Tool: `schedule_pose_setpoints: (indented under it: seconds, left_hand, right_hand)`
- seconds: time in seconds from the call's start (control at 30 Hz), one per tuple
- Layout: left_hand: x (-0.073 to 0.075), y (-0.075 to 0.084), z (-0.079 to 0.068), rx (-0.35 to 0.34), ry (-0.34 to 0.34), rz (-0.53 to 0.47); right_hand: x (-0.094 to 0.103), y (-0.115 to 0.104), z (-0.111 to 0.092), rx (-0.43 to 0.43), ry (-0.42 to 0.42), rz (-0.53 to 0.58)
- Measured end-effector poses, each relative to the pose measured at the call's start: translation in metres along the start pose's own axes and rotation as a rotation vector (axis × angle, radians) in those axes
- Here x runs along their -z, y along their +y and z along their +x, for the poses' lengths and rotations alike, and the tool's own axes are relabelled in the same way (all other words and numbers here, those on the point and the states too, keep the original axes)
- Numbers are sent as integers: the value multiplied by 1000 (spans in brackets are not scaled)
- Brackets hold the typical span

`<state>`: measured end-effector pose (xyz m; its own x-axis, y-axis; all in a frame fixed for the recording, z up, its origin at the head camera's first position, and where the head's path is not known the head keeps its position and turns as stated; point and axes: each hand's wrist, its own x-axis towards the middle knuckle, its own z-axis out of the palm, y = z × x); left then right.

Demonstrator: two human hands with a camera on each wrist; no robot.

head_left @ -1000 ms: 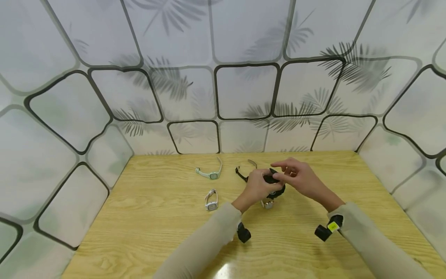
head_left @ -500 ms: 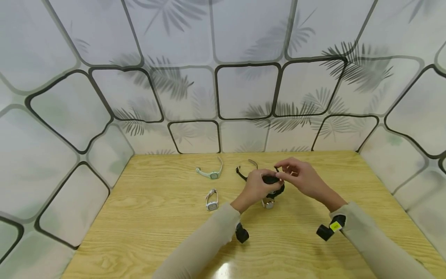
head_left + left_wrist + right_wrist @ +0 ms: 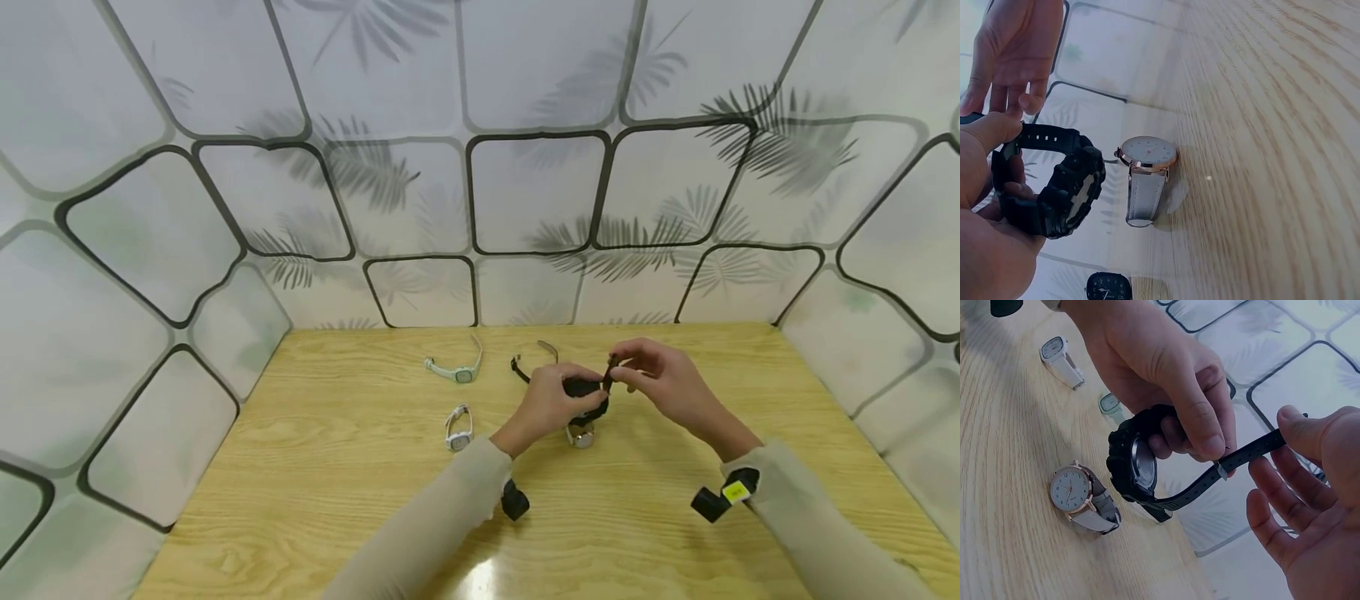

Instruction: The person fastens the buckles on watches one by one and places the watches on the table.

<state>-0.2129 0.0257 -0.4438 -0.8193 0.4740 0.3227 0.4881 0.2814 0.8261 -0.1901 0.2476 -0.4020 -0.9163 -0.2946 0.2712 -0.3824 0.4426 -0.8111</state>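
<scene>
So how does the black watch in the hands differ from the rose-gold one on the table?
Build: the black watch is thick and ridged; the rose-gold watch is slimmer and smoother.
Colour: a dark strap on the black watch, a pale strap on the rose-gold watch.
Place: the left hand grips the black watch, the right hand pinching its strap; the rose-gold watch rests on the table.
Both are wristwatches.

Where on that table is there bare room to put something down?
A wide bare patch of table lies left of the white watch and mint watch. Another lies between the right hand and the right wall. It is crowded around the left hand: the held watch, the rose-gold watch and a black-strapped watch cluster closely.
</scene>
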Motion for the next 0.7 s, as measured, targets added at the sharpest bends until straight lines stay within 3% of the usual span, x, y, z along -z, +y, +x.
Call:
schedule_pose_setpoints:
  seconds: [0.4, 0.7]
  left_hand:
    - [-1, 2, -2, 5, -28, -51]
    - [-2, 1, -2, 14, -40, -41]
  right_hand:
    - [1, 5, -7, -14, 48, 136]
    - [-4, 6, -8, 4, 59, 118]
